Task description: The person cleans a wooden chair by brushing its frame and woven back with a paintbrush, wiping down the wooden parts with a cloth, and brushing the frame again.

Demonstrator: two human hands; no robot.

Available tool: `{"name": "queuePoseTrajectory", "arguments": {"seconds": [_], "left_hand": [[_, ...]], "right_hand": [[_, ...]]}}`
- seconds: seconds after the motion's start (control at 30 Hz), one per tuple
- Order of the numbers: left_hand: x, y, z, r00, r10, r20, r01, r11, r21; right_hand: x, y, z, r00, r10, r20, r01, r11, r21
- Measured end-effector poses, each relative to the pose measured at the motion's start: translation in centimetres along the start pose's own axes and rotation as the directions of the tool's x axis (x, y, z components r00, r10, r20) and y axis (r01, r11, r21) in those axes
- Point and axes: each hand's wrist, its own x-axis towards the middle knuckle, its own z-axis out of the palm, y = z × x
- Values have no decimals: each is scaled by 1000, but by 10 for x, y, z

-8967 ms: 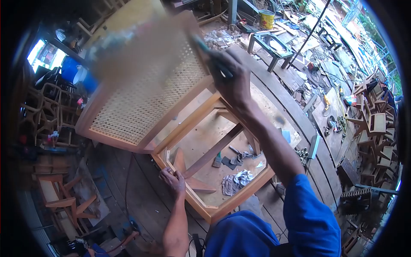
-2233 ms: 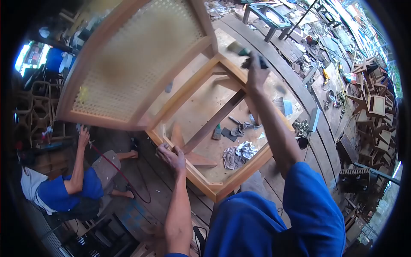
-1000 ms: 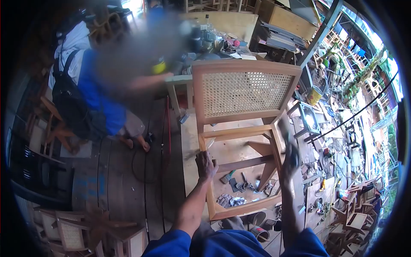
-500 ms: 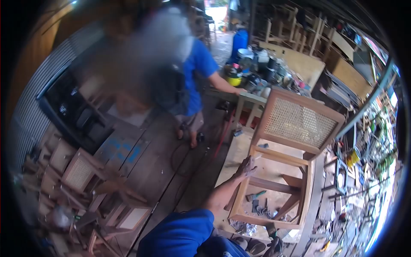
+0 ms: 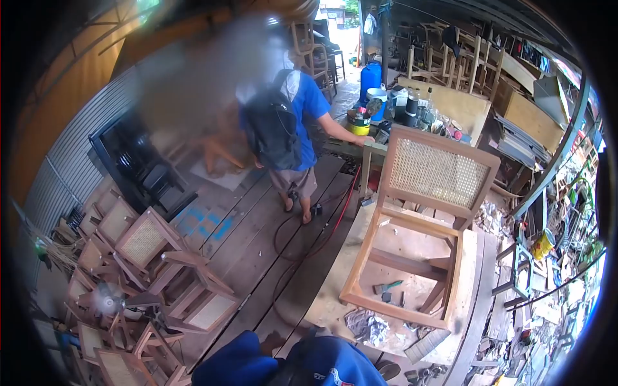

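A wooden chair frame with a woven cane back (image 5: 439,172) and an open seat frame (image 5: 362,273) stands on a pale board (image 5: 328,309). My left sleeve (image 5: 235,361) is at the bottom edge of the view. Beside it shows a small dark patch of my left hand or forearm (image 5: 273,343), apart from the chair; its fingers cannot be made out. My right hand is out of view. Through the seat opening I see a green-handled brush (image 5: 388,285) on the board. A crumpled cloth (image 5: 367,326) lies near the chair's front edge.
A person in a blue shirt with a black backpack (image 5: 275,128) stands ahead, one hand on a workbench corner (image 5: 375,148). Cane chairs (image 5: 145,241) are piled at left. A hose (image 5: 275,241) crosses the plank floor. Scrap wood (image 5: 547,321) litters the right side.
My left hand has left the seat frame and drawn back toward my body. The brush that was near the chair's front edge no longer shows there. My view has shifted slightly.
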Motion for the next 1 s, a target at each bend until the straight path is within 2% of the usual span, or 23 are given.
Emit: {"name": "queuePoseTrajectory", "arguments": {"seconds": [0.1, 0.2, 0.23, 0.3, 0.37, 0.43, 0.5, 0.53, 0.57, 0.63, 0.67, 0.7, 0.73, 0.8, 0.83, 0.87, 0.9, 0.93, 0.97, 1.0], "left_hand": [[-77, -55, -7, 988, -121, 93, 121, 993, 5], [-107, -55, -2, 993, -87, 76, 94, 991, -98], [-109, -46, 6, 999, -39, 32, 44, 987, -157], [-87, -9, 14, 982, 105, -157, -147, 947, -285], [-69, 45, -2, 901, 276, -335, -388, 858, -337], [-98, 138, -64, 830, 465, -308, -557, 652, -515], [-96, 193, -84, 783, 599, -167, -602, 664, -443], [-97, 216, -87, 662, 721, -205, -739, 581, -342], [-99, 240, -90, 521, 824, -223, -849, 473, -233], [-113, 291, -110, 397, 910, -122, -912, 376, -163], [-117, 309, -121, 304, 947, -101, -934, 275, -229], [-107, 316, -114, 249, 956, -155, -964, 229, -138], [-99, 319, -104, 198, 958, -207, -980, 191, -52], [-68, 316, -97, 201, 949, -243, -980, 192, -58], [-53, 308, -96, 197, 939, -281, -980, 191, -51], [-49, 308, -110, 331, 889, -316, -944, 311, -113], [-25, 302, -111, 330, 877, -348, -944, 311, -109], [0, 299, -111, 324, 867, -379, -946, 308, -104], [2, 306, -134, 404, 832, -381, -915, 375, -150], [36, 302, -124, 424, 839, -342, -905, 381, -187]], "right_hand": [[-12, 29, -26, 1000, 28, 13, -28, 1000, -6], [-21, 55, -47, 999, 26, 44, -26, 1000, -6], [-23, 65, -56, 997, 19, 71, -20, 1000, 2], [-21, 67, -54, 994, -8, 112, 6, 1000, 18], [-19, 62, -45, 982, -52, 179, 47, 998, 31], [-17, 46, -24, 964, -102, 246, 93, 995, 47], [-17, 20, -1, 949, -93, 302, 80, 995, 57], [-17, 3, 11, 943, -73, 323, 56, 996, 62], [-12, 2, 28, 902, -135, 410, 124, 991, 55], [-15, -12, 55, 817, -234, 528, 230, 970, 74], [-21, -24, 67, 780, -272, 563, 269, 959, 91], [-35, -46, 77, 770, -257, 585, 159, 964, 214], [-37, -40, 90, 752, -222, 621, 43, 956, 290], [-48, -51, 106, 751, -412, 515, 328, 911, 250], [-54, -57, 108, 796, -336, 503, 248, 940, 237], [-59, -56, 108, 835, -249, 491, 159, 963, 218], [-55, -37, 105, 868, -129, 479, 61, 986, 155], [-50, -10, 101, 887, -94, 451, 46, 992, 117], [-49, 7, 95, 902, -63, 427, 47, 998, 49], [-53, 22, 84, 920, -21, 391, 32, 999, -24]]}}
